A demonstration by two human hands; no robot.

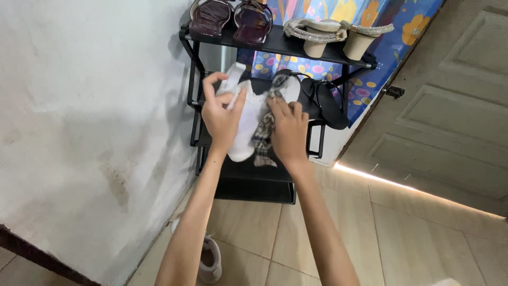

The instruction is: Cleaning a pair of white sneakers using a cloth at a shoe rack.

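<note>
My left hand point(221, 114) grips a white sneaker point(248, 124) by its heel end, sole side toward me, in front of a black shoe rack point(191, 69). Against the same sneaker my right hand point(288, 130) presses a patterned grey cloth point(263, 140). The sneaker hangs level with the rack's second shelf. Part of the shoe is hidden behind both hands.
A pair of dark maroon sandals point(230, 18) and beige jewelled heels point(338, 34) sit on the top shelf. Black flip-flops point(324, 100) rest on the second shelf. Another white sneaker point(209, 262) lies on the tiled floor by the white wall. A door point(450, 106) stands at right.
</note>
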